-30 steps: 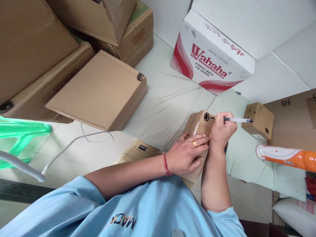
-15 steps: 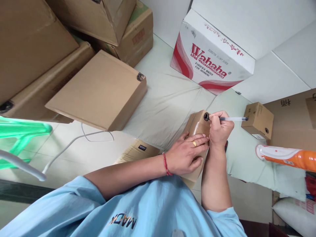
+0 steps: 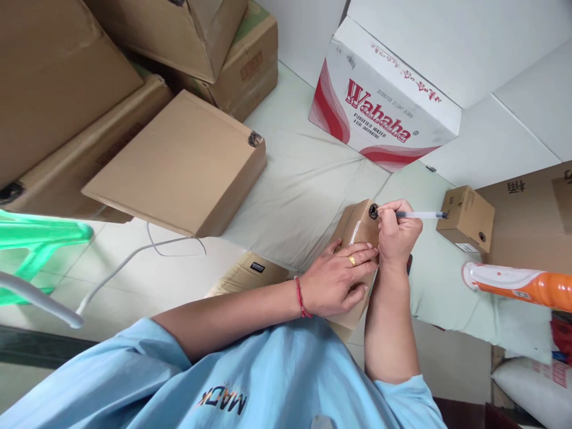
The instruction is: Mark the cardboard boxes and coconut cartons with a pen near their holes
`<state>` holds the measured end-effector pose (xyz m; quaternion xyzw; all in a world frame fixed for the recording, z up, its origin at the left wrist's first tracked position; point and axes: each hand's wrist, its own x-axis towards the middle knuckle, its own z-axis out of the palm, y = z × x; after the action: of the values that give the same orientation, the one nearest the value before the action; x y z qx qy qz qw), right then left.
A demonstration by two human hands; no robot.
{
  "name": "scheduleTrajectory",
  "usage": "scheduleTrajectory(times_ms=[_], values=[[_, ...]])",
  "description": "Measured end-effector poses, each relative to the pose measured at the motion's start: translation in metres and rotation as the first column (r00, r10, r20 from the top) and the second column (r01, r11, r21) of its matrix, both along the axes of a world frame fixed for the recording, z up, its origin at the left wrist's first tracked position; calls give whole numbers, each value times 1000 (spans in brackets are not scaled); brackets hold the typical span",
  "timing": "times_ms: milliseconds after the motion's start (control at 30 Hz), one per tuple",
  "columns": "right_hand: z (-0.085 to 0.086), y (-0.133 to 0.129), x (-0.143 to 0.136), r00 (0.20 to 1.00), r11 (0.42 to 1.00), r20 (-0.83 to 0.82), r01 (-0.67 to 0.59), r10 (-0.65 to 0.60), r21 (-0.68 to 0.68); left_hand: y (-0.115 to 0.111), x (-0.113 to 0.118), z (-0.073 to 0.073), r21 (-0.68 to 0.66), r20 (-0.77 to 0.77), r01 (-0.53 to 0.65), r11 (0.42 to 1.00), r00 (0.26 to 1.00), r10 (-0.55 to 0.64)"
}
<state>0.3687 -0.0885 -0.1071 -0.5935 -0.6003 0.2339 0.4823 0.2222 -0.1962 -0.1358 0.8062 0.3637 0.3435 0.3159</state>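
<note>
Left hand (image 3: pixel 336 282) spread flat, bracing long brown cardboard box (image 3: pixel 367 229); right hand (image 3: pixel 397 237) pinching slim clear plastic pen (image 3: pixel 420 214) at box's far end. Light strokes imo.

Cloth (image 3: pixel 304 167) open between flat carton (image 3: pixel 179 161), Wahaha box (image 3: pixel 379 101); orange cylinder (image 3: pixel 522 286) blocks right.

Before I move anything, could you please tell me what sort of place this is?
Probably a storage corner in a home or small shop: several large brown cardboard boxes, a white-and-red Wahaha water carton and a pale green cloth over a surface suggest it.
</note>
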Motion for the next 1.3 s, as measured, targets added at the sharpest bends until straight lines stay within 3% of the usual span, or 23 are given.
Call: scheduleTrajectory(times_ms=[233, 633, 833, 1067, 1300], values=[[4, -2, -2, 997, 998, 61, 40, -43, 43, 0, -1, 0, -19, 3, 12, 1000, 1000, -12], [-1, -1, 2, 1000, 999, 8, 27, -27, 19, 0, -1, 0, -21, -14, 22, 1000, 1000, -22], [6, -2, -3, 996, 996, 57, 64, -68, 61, 0, 0, 0, -16, -5, 16, 1000, 1000, -16], [1, -2, -1, 991, 990, 47, 121, -125, 75, 0, 0, 0, -17, -11, 17, 1000, 1000, -17], [-2, 0, 1, 1000, 999, -4, 23, -23, 25, 0, -1, 1, -25, -17, 24, 999, 1000, -24]])
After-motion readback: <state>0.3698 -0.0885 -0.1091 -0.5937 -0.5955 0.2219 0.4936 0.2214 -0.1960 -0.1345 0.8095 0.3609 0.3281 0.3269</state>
